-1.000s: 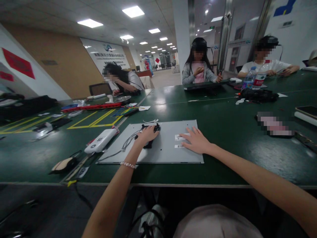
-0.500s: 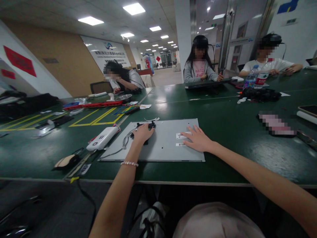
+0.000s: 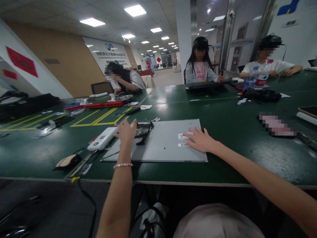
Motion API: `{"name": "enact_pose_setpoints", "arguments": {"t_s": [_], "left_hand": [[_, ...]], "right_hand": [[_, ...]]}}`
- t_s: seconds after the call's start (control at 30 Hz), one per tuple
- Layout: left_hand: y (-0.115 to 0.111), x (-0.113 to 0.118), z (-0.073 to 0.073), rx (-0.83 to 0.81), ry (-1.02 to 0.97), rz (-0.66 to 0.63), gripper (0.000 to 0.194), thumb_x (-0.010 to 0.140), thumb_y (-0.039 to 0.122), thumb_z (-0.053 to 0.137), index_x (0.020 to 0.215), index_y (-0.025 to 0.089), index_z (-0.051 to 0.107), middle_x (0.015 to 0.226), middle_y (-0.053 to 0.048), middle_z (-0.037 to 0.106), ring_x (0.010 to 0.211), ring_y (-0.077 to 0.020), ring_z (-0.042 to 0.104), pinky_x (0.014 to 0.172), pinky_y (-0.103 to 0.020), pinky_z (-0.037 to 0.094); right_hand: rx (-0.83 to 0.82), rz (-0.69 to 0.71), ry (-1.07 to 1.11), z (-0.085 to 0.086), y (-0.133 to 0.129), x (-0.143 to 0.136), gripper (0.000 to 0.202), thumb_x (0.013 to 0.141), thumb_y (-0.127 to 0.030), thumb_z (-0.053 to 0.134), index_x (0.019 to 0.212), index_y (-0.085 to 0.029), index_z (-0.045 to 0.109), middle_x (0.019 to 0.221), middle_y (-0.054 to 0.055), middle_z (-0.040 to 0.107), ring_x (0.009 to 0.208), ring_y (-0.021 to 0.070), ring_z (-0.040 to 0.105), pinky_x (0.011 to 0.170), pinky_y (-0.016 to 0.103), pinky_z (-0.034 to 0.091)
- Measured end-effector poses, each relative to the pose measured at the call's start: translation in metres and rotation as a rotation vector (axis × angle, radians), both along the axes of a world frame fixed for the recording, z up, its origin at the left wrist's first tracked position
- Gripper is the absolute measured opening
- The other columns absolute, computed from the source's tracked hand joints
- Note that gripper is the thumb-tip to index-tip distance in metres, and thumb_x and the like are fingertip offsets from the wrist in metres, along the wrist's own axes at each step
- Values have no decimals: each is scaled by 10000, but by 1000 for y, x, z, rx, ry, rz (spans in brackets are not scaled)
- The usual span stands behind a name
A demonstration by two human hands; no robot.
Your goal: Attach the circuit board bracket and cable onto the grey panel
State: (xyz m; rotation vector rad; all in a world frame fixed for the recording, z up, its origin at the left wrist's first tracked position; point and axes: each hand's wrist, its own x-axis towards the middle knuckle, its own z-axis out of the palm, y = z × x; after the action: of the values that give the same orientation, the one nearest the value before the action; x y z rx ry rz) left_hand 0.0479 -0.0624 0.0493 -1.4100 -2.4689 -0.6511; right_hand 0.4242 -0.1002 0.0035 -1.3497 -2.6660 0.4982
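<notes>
A flat light-grey panel point(image 3: 158, 150) lies on the green table in front of me. On its back left part sits a circuit board in a black bracket point(image 3: 143, 131), with a black strip reaching toward me. My left hand point(image 3: 126, 133) is open just left of the board, its fingers apart and seemingly empty; whether the thumb touches the bracket I cannot tell. The hand and wrist cover most of the grey cable. My right hand point(image 3: 201, 140) rests spread and flat at the panel's right edge, fingertips over two white labels point(image 3: 182, 136).
A white power bank-like device point(image 3: 102, 138) lies left of the panel, with a beige-and-black mouse point(image 3: 68, 162) nearer the edge. Far right are a phone point(image 3: 276, 124), bottles point(image 3: 261, 77) and a black bundle point(image 3: 262, 95). Several people sit across the table point(image 3: 170, 99).
My left hand has let go of the board and moved left off it, uncovering the circuitry and black strip. My right hand stays on the panel. The view has shifted slightly.
</notes>
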Motion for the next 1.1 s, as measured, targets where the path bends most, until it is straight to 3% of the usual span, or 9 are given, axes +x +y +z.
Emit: {"name": "enact_pose_setpoints", "arguments": {"t_s": [0.17,0.4,0.57,0.7,0.83,0.97,1.1], "left_hand": [[0,-32,-5,-191,-160,149,694,915,568,338,1372,59,457,1316,-308,529,1220,-463,488,978,-683,305],[0,-41,-12,-279,-135,109,634,903,534,351,1289,65,534,1290,-282,557,1186,-426,533,931,-549,431],[0,-43,-10,-296,-90,52,568,901,506,335,1180,90,603,1220,-267,605,1133,-391,577,909,-492,457],[0,-43,-10,-285,-66,48,530,892,485,336,1109,103,633,1167,-257,637,1104,-373,599,896,-458,465],[0,-44,-10,-257,-63,42,524,888,474,341,1099,101,641,1152,-251,647,1107,-373,597,891,-441,466],[1,-44,-8,-254,-63,27,534,887,475,345,1105,93,648,1133,-249,656,1092,-379,600,899,-445,462],[0,-42,-6,-214,-72,20,548,898,471,341,1170,85,619,1167,-249,642,1113,-389,584,907,-461,457]], "right_hand": [[-20,2,-30,-1,3,8,690,905,-715,206,1525,-411,197,1630,-2,85,1459,404,38,1083,718,17],[-74,24,-27,3,2,20,700,911,-709,211,1533,-391,179,1632,14,44,1467,373,10,1093,705,19],[-116,37,122,3,7,35,680,922,-627,343,1523,-319,268,1616,25,164,1467,348,101,1137,638,72],[-201,-174,497,6,18,42,720,910,-585,374,1535,-260,227,1585,74,257,1431,302,259,1132,503,271],[-324,-423,760,8,32,50,731,906,-588,313,1542,-270,143,1600,84,202,1456,282,197,1119,493,300],[-484,-519,859,6,44,65,778,881,-622,308,1539,-274,79,1620,82,120,1467,279,159,1113,508,307],[-586,-513,906,5,50,77,860,863,-661,301,1541,-242,-23,1616,146,83,1456,302,194,1082,570,317]]}}
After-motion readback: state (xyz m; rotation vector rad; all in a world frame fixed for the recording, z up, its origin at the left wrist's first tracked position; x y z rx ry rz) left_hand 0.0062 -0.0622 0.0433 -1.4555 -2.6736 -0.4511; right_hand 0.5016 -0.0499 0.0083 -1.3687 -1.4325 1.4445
